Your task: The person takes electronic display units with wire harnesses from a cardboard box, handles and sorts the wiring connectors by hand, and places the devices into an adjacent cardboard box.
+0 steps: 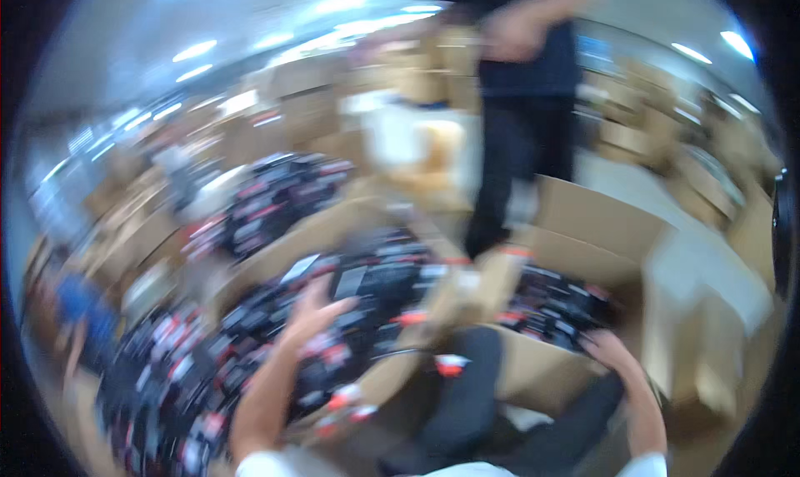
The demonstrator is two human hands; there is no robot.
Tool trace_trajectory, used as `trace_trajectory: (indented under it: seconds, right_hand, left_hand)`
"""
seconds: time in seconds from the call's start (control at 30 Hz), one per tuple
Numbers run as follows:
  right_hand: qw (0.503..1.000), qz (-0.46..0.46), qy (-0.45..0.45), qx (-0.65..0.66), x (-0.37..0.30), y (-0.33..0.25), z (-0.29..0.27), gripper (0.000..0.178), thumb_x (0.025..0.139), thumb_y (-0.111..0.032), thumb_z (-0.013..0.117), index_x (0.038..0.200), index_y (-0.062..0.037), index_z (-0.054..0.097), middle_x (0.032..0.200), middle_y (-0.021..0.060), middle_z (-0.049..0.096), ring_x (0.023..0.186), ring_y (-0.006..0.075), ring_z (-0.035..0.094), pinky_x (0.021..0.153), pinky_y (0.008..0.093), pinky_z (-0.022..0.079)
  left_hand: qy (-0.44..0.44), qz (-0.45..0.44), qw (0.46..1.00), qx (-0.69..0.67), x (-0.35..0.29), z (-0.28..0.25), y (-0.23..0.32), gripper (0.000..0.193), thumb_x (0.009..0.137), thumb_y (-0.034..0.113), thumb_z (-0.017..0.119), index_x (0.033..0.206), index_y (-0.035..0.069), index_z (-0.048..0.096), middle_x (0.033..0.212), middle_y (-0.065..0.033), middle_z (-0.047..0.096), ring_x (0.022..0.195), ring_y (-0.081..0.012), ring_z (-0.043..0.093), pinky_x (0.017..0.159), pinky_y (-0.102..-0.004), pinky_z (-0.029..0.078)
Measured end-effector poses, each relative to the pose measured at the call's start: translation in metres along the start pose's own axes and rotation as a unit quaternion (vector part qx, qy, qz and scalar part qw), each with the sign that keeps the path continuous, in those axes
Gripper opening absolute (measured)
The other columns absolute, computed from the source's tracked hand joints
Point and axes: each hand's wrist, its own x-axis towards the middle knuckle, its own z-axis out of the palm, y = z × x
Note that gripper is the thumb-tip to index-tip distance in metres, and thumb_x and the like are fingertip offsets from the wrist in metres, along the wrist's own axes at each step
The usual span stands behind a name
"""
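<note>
The frame is smeared by motion. My left hand [315, 317] is over a large heap of small dark packs [258, 310] with white and red-orange parts, in a wide open carton [342, 214]. Its thumb and fingers are spread. Just beyond the fingertips lies a dark pack with a grey panel [350, 282]; I cannot make out whether they touch. At the near right corner of a smaller open carton [542, 364], my right hand [607, 348] reaches in beside similar dark packs [554, 306]. Its fingers are too blurred to read.
A person in dark clothes [529, 127] stands just beyond the smaller carton. Another person in blue [87, 314] is at the far left. More dark packs [287, 194] are piled behind the large carton. Stacked cartons [308, 110] fill the background. A raised carton flap [596, 227] stands at the right.
</note>
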Motion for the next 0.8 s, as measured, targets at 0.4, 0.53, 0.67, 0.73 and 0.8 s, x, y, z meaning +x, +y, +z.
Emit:
trace_trajectory:
  seconds: [0.4, 0.53, 0.67, 0.73, 0.8]
  right_hand:
    - [0.913, 0.138, 0.328, 0.197, -0.069, -0.136, 0.004, 0.041, 0.106, -0.036, 0.068, 0.103, 0.0021, 0.083, 0.103, 0.0283, 0.082, 0.1, 0.0489, 0.079, 0.093, 0.0595, 0.063]
    - [0.862, 0.192, 0.416, 0.216, -0.093, -0.146, 0.011, 0.035, 0.106, -0.035, 0.07, 0.104, -0.0027, 0.082, 0.1, 0.0236, 0.081, 0.1, 0.046, 0.079, 0.091, 0.0585, 0.062]
    - [0.871, 0.205, 0.409, 0.181, -0.098, -0.167, 0.0, 0.031, 0.107, -0.035, 0.071, 0.102, -0.0062, 0.081, 0.098, 0.0231, 0.08, 0.098, 0.0455, 0.079, 0.09, 0.0588, 0.063]
    - [0.871, 0.209, 0.41, 0.17, -0.098, -0.176, -0.003, 0.03, 0.107, -0.034, 0.071, 0.1, -0.0062, 0.081, 0.095, 0.0243, 0.08, 0.095, 0.0474, 0.079, 0.088, 0.0598, 0.063]
    - [0.871, 0.184, 0.415, 0.19, -0.097, -0.202, -0.008, 0.031, 0.106, -0.032, 0.071, 0.1, -0.0042, 0.082, 0.095, 0.0246, 0.081, 0.094, 0.047, 0.08, 0.089, 0.059, 0.064]
  left_hand:
    - [-0.24, 0.711, 0.623, -0.221, 0.158, 0.337, 0.387, 0.07, 0.112, 0.027, 0.076, 0.168, -0.009, 0.057, 0.17, -0.0265, 0.064, 0.154, -0.0452, 0.063, 0.133, -0.053, 0.046]
    - [-0.305, 0.707, 0.574, -0.278, 0.128, 0.334, 0.458, 0.068, 0.112, 0.026, 0.076, 0.167, -0.009, 0.057, 0.168, -0.0265, 0.065, 0.153, -0.0443, 0.064, 0.132, -0.0528, 0.047]
    - [-0.347, 0.687, 0.554, -0.317, 0.109, 0.287, 0.504, 0.066, 0.112, 0.026, 0.075, 0.166, -0.009, 0.058, 0.167, -0.0265, 0.066, 0.152, -0.0434, 0.065, 0.131, -0.0526, 0.048]
    - [-0.358, 0.678, 0.547, -0.337, 0.099, 0.257, 0.527, 0.065, 0.113, 0.026, 0.075, 0.166, -0.008, 0.059, 0.167, -0.0265, 0.066, 0.152, -0.0429, 0.065, 0.131, -0.0525, 0.048]
    - [-0.373, 0.662, 0.55, -0.347, 0.1, 0.229, 0.529, 0.065, 0.113, 0.025, 0.075, 0.166, -0.008, 0.059, 0.166, -0.0265, 0.067, 0.152, -0.0425, 0.066, 0.131, -0.0524, 0.049]
